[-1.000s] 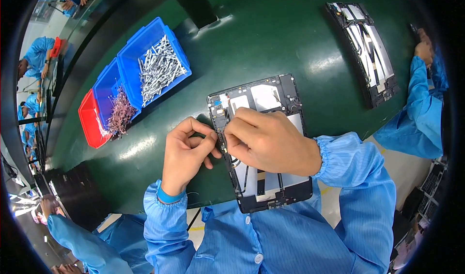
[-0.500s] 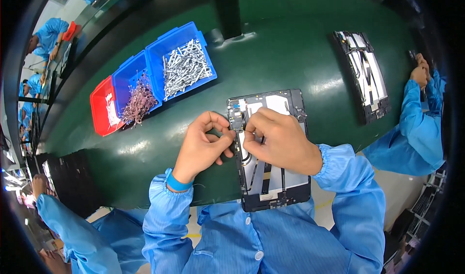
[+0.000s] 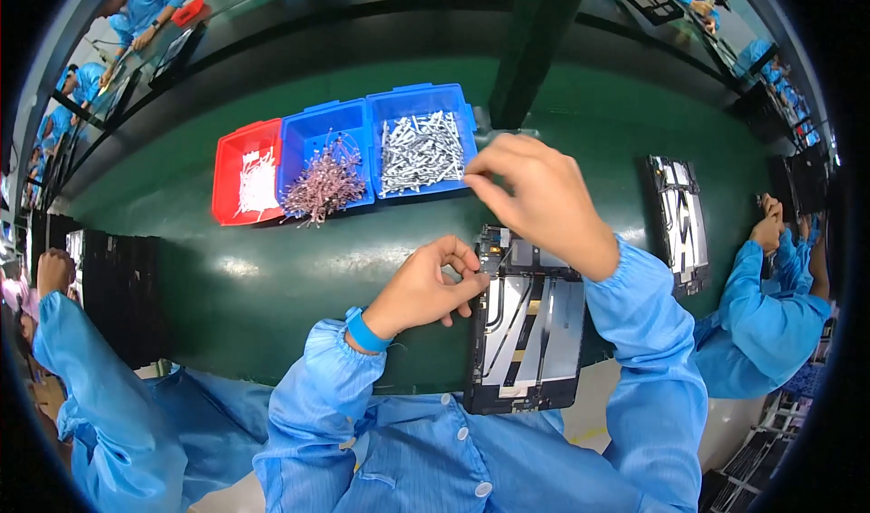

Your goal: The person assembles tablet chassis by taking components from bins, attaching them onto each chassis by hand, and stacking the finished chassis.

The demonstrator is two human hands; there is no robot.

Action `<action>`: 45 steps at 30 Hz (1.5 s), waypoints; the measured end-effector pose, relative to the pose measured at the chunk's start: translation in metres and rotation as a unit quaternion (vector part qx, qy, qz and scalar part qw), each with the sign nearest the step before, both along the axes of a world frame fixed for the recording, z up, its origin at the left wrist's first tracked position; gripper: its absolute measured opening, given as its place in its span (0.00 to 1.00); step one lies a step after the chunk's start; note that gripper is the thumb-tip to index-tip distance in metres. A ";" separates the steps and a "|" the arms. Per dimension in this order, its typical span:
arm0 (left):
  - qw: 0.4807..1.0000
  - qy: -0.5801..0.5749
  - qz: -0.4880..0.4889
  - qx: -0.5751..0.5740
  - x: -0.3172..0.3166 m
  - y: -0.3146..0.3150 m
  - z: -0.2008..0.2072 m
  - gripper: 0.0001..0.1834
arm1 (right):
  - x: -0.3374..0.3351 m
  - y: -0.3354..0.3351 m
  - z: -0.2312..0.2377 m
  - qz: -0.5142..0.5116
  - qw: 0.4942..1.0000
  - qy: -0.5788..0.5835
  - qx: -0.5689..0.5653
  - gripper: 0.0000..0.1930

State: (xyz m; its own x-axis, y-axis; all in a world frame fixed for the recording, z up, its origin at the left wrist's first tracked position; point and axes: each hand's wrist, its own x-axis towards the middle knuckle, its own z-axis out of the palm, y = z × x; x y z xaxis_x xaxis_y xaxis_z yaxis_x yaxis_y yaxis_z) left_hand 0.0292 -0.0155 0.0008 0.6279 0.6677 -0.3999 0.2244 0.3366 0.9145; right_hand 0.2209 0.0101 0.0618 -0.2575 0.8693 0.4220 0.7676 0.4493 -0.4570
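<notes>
Fingers [image 3: 498, 158] of the right hand [image 3: 548, 196], grip unclear, are beside the blue bin [image 3: 412, 103] of silver strips [image 3: 421, 157], upper centre, while the left hand [image 3: 412, 291], thumb and forefinger parted, is nearer the opened tablet [image 3: 544, 336], lengthwise down the lower centre.

Green bench [image 3: 272, 318], glossy (glare noted from where I stand). Found on it: red bin [image 3: 223, 182], two adjoining blue bins [image 3: 421, 101], opened tablet [image 3: 559, 332] at near edge, second tablet [image 3: 686, 227] right, dark stack [image 3: 118, 295] left.

Left, beyond the tablet [image 3: 564, 332]: bins [image 3: 313, 134] (three abreast).
</notes>
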 end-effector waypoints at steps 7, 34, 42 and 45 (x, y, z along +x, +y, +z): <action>1.000 -0.009 0.025 0.002 -0.003 0.010 -0.001 0.13 | -0.028 0.049 -0.023 0.145 0.966 -0.198 0.078 0.06; 0.978 -0.181 0.104 0.005 -0.006 0.005 0.004 0.10 | 0.015 -0.051 -0.028 0.044 0.811 0.491 -0.315 0.05; 0.978 -0.174 0.065 -0.091 -0.005 0.007 0.005 0.07 | 0.026 -0.051 -0.035 0.089 0.831 0.455 -0.308 0.06; 0.973 -0.191 0.082 -0.096 -0.003 0.005 0.003 0.07 | 0.022 -0.053 -0.031 0.069 0.807 0.483 -0.332 0.07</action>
